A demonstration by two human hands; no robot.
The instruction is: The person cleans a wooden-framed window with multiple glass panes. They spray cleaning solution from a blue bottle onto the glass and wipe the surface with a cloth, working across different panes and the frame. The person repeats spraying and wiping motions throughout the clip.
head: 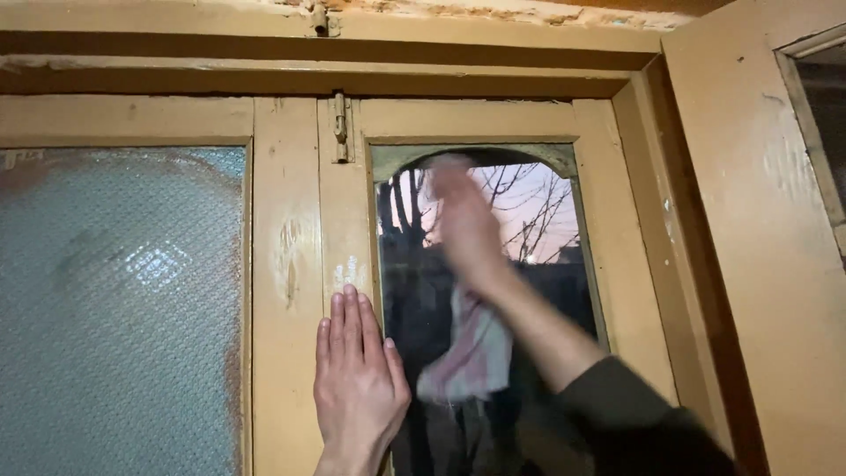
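Against the worn, tan-painted wooden window frame [300,264], your left hand [357,379] lies flat with fingers straight and together, palm pressed on the upright stile, thumb edge just reaching the clear glass pane [546,229]. Your right hand [467,225], at about one o'clock from the left, is motion-blurred against that pane; it presses a pale, pink-and-white cloth rag [467,353] to the glass, though how the fingers grip it you cannot tell through the blur. The rag hangs down below the wrist at six o'clock from the hand, in front of the pane. Your dark sleeve [634,414] enters from five o'clock. At nine o'clock sits a frosted, patterned blue-grey glass pane [115,300]; a small metal bolt latch [340,128] stands at twelve o'clock.
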